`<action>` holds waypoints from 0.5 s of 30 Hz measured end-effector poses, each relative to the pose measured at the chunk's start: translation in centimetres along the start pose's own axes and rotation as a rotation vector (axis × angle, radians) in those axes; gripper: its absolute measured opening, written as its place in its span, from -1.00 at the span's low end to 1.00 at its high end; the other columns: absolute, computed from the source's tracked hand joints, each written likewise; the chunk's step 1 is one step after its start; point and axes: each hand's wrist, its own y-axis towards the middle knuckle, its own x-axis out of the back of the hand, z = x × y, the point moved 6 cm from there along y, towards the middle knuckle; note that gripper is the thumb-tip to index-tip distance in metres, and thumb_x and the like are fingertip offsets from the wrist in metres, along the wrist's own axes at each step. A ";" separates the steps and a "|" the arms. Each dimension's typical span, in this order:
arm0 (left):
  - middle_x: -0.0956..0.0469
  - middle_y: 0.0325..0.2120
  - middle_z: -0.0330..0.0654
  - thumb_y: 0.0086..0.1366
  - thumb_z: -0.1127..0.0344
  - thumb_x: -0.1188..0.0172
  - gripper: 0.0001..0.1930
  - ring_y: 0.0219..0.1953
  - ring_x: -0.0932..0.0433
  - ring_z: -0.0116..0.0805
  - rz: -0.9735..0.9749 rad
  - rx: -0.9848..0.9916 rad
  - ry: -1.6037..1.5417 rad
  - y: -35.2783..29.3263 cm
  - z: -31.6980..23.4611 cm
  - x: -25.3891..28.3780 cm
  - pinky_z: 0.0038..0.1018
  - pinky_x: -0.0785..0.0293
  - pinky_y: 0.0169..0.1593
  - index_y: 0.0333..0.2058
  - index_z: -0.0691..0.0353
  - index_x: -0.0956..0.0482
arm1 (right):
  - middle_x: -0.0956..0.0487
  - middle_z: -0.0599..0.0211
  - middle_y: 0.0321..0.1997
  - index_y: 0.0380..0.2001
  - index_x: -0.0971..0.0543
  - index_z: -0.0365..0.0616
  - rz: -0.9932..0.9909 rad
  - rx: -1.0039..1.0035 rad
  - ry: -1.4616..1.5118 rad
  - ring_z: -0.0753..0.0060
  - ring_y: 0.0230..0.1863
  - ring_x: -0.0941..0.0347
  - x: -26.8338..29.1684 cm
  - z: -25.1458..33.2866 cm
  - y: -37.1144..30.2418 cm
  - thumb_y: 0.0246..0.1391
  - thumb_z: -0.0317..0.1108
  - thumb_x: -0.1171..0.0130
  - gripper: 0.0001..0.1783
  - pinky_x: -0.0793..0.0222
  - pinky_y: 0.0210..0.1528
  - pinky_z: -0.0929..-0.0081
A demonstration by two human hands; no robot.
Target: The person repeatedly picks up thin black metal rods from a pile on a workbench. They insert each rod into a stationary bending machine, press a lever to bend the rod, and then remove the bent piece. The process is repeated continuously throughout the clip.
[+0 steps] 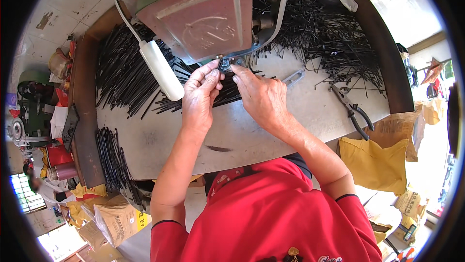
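Both my hands are raised at the lower edge of a machine head (198, 24) with a reddish metal cover and green body. My left hand (199, 90) is closed in a pinch, thumb against fingers, beside a small dark metal piece (224, 65). From the other side my right hand (261, 96) reaches the same piece, its index finger at it and the other fingers curled under. Whether that piece belongs to the machine or is held loose, I cannot tell. Beneath the hands lie thin black rods (223, 98) on the grey metal table (160, 141).
Black rods (128, 68) are heaped at left, with a smaller bundle (114, 158) near the front edge. Tangled black rods (319, 29) fill the back right. Pliers (349, 109) and a slotted metal strip (293, 78) lie at right. A white lamp (162, 70) hangs close left.
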 end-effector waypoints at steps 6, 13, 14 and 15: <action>-0.53 -0.38 -0.28 0.28 0.45 -0.14 -0.73 -0.46 -0.40 -0.65 0.030 0.000 -0.004 0.0 0.1 -0.1 -0.78 -0.29 -0.43 -0.04 0.30 -0.51 | -0.59 0.24 -0.58 -0.12 -0.52 -0.07 -0.017 0.014 0.013 0.12 -0.63 -0.52 -0.1 -0.2 -0.1 0.06 -0.36 -0.09 -0.73 -0.39 -0.60 0.20; -0.53 -0.39 -0.28 0.28 0.45 -0.13 -0.73 -0.46 -0.40 -0.66 -0.002 -0.017 -0.006 -0.1 0.1 0.0 -0.78 -0.28 -0.44 -0.04 0.31 -0.51 | -0.59 0.24 -0.57 -0.11 -0.52 -0.06 0.004 0.004 -0.007 0.13 -0.62 -0.53 0.0 -0.1 -0.1 0.05 -0.38 -0.09 -0.71 -0.40 -0.60 0.20; -0.53 -0.39 -0.28 0.28 0.45 -0.13 -0.73 -0.46 -0.40 -0.66 -0.003 -0.019 -0.012 -0.2 0.1 -0.1 -0.78 -0.28 -0.44 -0.04 0.31 -0.51 | -0.59 0.24 -0.57 -0.11 -0.52 -0.06 0.007 0.003 -0.004 0.13 -0.62 -0.53 0.0 -0.1 -0.1 0.05 -0.38 -0.09 -0.71 -0.40 -0.60 0.20; -0.53 -0.39 -0.28 0.29 0.45 -0.13 -0.74 -0.47 -0.39 -0.67 -0.004 -0.022 -0.017 -0.3 0.2 -0.1 -0.79 -0.27 -0.45 -0.04 0.31 -0.51 | -0.59 0.24 -0.57 -0.10 -0.52 -0.06 0.010 0.003 -0.001 0.13 -0.62 -0.53 0.0 0.0 -0.1 0.04 -0.38 -0.09 -0.70 -0.40 -0.60 0.21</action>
